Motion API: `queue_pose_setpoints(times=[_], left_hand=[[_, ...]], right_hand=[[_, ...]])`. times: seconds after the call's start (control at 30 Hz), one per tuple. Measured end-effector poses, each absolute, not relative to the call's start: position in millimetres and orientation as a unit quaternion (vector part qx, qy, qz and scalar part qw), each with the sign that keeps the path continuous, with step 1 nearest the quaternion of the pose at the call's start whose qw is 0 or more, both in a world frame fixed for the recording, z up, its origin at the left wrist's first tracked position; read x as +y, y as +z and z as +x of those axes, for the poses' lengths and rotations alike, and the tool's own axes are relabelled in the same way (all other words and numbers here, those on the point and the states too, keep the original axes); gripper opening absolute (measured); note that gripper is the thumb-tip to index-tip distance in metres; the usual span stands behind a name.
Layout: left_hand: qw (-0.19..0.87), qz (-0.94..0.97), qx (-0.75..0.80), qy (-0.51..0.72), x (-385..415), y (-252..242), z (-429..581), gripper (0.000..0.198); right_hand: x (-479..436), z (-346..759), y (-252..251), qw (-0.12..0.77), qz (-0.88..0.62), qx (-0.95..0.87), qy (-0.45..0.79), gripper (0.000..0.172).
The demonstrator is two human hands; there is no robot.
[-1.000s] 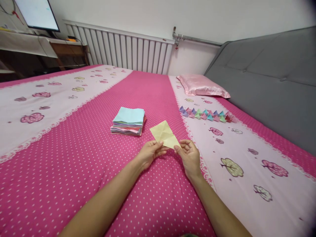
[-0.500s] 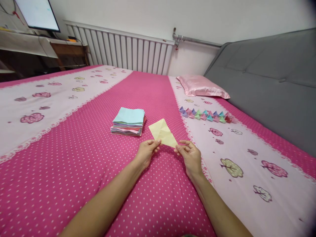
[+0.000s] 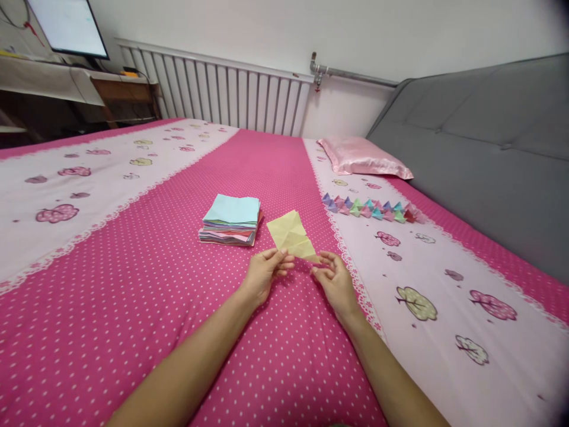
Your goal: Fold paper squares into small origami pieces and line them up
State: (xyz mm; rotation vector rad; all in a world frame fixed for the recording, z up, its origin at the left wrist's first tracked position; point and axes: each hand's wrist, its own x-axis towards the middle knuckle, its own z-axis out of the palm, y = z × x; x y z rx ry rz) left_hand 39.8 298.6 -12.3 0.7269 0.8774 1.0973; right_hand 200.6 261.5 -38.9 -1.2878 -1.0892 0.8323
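Note:
A creased yellow sheet of origami paper (image 3: 291, 232) is held over the pink dotted bedspread (image 3: 191, 284). My left hand (image 3: 268, 270) pinches its near left edge between thumb and fingers. At the paper's right corner is my right hand (image 3: 333, 277), its thumb and fingers apart, the fingertips close to the corner or just touching it. Left of the paper stands a stack of coloured paper squares (image 3: 232, 219), with a light blue one on top. To the right lie rows of small folded paper pieces (image 3: 371, 209) in several colours.
A pink satin pillow (image 3: 364, 158) lies at the far right, against a grey padded headboard (image 3: 489, 130). Behind the bed are a white radiator (image 3: 213, 89) and a pipe. A monitor (image 3: 69, 26) stands on a desk at the far left.
My right thumb has come away from the paper's right corner, and the fingers have spread. The sheet has opened out a little, with its creases showing more. My left hand keeps its pinch.

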Motion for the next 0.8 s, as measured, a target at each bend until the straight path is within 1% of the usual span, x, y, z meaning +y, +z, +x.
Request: queue_pose_setpoints(times=[0.2, 0.33, 0.43, 0.53, 0.63, 0.73, 0.8], left_hand=[[0.611, 0.397, 0.416, 0.544, 298, -15, 43, 0.022], [0.547, 0.48, 0.432, 0.532, 296, -18, 44, 0.021], [0.49, 0.532, 0.441, 0.531, 296, -24, 44, 0.023], [0.444, 0.564, 0.443, 0.538, 294, -26, 42, 0.024], [0.439, 0.574, 0.429, 0.543, 290, -23, 43, 0.024], [0.49, 0.561, 0.398, 0.536, 286, -15, 44, 0.03], [0.546, 0.532, 0.374, 0.528, 285, -10, 45, 0.031]], right_hand=[[252, 196, -25, 0.604, -0.554, -0.505, 0.272, 0.061], [243, 189, -16, 0.602, -0.512, -0.536, 0.296, 0.073], [240, 186, -18, 0.59, -0.493, -0.552, 0.322, 0.075], [242, 189, -24, 0.591, -0.486, -0.553, 0.329, 0.067], [246, 194, -28, 0.602, -0.486, -0.557, 0.301, 0.046], [250, 198, -29, 0.609, -0.493, -0.569, 0.251, 0.024], [252, 201, -28, 0.608, -0.496, -0.57, 0.244, 0.019]])
